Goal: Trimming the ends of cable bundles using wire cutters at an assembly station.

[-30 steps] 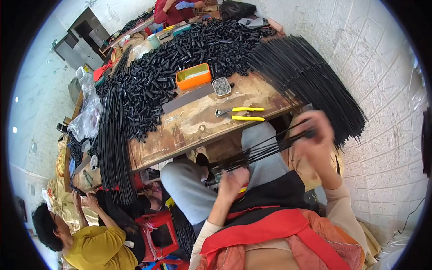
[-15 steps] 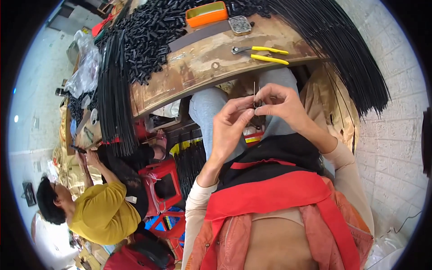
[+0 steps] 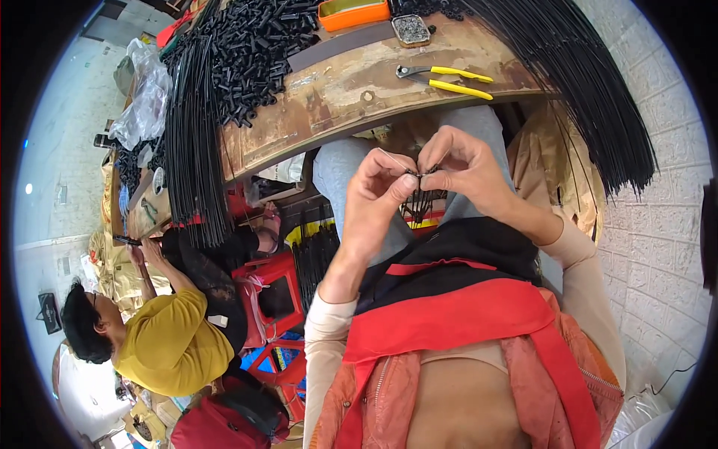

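Observation:
Both my hands meet over my lap, just below the bench edge. My left hand (image 3: 365, 206) is closed in a pinch, with a thin metal wire (image 3: 390, 159) slanting out between its fingers. My right hand (image 3: 475, 178) pinches a small dark piece (image 3: 431, 170) right beside the left fingertips. The fingers partly hide the piece, so its kind cannot be made out. Thin black rods (image 3: 423, 205) show below the fingertips; whether they join the held piece I cannot tell. Yellow-handled pliers (image 3: 452, 78) lie on the worn wooden bench (image 3: 329, 112), beyond my hands.
A heap of short black tubes (image 3: 254, 60) covers the bench's left, with long black rods (image 3: 193, 142) hanging over the edge. More rods (image 3: 576, 82) hang at right. An orange box (image 3: 354, 15) and a small tin (image 3: 411, 30) stand behind. A co-worker (image 3: 168, 337) sits left.
My hands have turned and drawn closer together. The two upright prongs seen above the fingertips have given way to one wire slanting left. The view has shifted slightly.

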Demonstrator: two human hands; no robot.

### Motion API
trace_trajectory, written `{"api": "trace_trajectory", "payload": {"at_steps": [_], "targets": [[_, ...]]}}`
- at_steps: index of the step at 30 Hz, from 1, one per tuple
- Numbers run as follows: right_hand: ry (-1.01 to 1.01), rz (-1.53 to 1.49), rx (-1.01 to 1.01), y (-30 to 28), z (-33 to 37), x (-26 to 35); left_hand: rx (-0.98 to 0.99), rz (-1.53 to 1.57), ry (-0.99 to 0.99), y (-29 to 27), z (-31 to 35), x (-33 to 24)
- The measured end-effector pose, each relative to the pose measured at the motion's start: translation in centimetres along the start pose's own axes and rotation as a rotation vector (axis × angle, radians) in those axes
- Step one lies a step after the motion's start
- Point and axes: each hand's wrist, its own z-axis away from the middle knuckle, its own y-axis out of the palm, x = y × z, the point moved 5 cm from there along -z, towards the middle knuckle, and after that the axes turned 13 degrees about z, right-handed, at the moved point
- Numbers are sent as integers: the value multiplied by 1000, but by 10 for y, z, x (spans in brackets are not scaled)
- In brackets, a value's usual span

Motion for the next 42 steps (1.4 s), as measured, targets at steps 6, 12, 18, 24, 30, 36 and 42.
{"api": "trace_trajectory", "payload": {"at_steps": [6, 12, 18, 24, 30, 36, 42], "targets": [[-26, -48, 241, -3, -16, 14, 261, 148, -117, -1, -18, -6], [-7, -35, 129, -7, -13, 18, 127, -19, -123, -9, -14, -1], [49, 133, 101, -22, -27, 21, 60, 83, -128, -18, -24, 15], [-152, 912, -149, -138, -124, 10, -77, 35, -87, -33, -61, 13], [-307, 1278, -201, -195, -188, -16, -56, 64, -122, -38, -76, 22], [-173, 914, -186, -172, -162, -1, 0, 40, -232, -31, -77, 18], [252, 396, 113, -96, -88, 39, 216, -30, -392, 4, -76, 17]]}}
